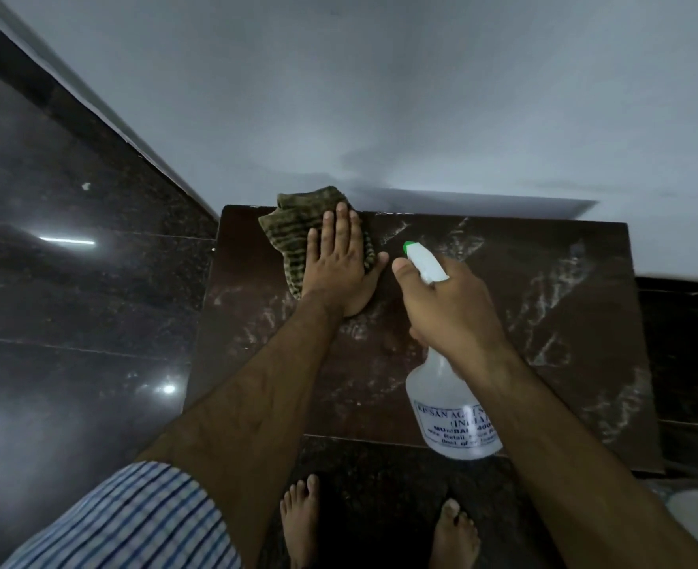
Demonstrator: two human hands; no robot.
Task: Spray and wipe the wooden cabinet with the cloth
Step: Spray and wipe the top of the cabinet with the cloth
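Across the left of the frame the dark polished floor (pixel 72 281) is throwing back ceiling lights, and a striped sleeve (pixel 133 523) is showing at the lower left. Just right of that, at upper centre, the left hand (pixel 341 264) is lying flat with fingers stretched out, pressing the striped cloth (pixel 285 232) onto the back left corner of the wooden cabinet (pixel 544 248), close to where the top is meeting the pale wall (pixel 380 96). The cloth is bunched, and part of it is poking out beyond the fingertips toward the wall.

Moving toward the centre, the right hand (pixel 449 305) is wrapped around the neck of the spray bottle (pixel 449 408), with the green-tipped nozzle pointing toward the cloth and the clear body hanging above the near edge of the top. Whether a finger is squeezing the trigger, I cannot tell.

Over the middle and right of the cabinet top, whitish streaks and speckles are lying in patches, wet spray or smeared dust by the look of them. I judge the spraying to be largely done and the wiping only just starting at the left corner, with the centre, the right side and the near edge all waiting for the cloth. Two bare feet (pixel 298 515) are standing at the bottom of the frame.
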